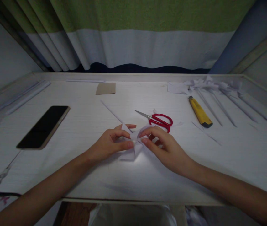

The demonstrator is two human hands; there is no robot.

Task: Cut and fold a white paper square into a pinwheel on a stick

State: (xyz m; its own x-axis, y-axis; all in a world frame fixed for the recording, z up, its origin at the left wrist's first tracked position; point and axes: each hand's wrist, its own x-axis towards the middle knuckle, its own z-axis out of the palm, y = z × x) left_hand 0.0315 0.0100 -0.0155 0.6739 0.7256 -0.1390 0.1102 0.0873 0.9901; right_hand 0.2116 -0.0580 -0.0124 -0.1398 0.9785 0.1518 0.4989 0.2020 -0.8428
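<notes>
Between my two hands is a white paper flower [133, 149] with pointed petals, a thin paper stem [111, 110] reaching away from it to the upper left. My left hand [111, 141] pinches the flower's left side between thumb and fingers. On the other side, my right hand [165, 146] has its thumb and index finger closed on a petal near the centre. Just beyond the hands lie red-handled scissors [155, 119], blades pointing left. The fingers hide part of the flower.
A yellow box cutter [199, 112] lies at right, beside several finished paper flowers [214, 84] with long stems. A black phone [43, 127] rests at left. Rolled paper [27, 97] and a cardboard square [105, 88] are at the back, below a curtain [135, 37].
</notes>
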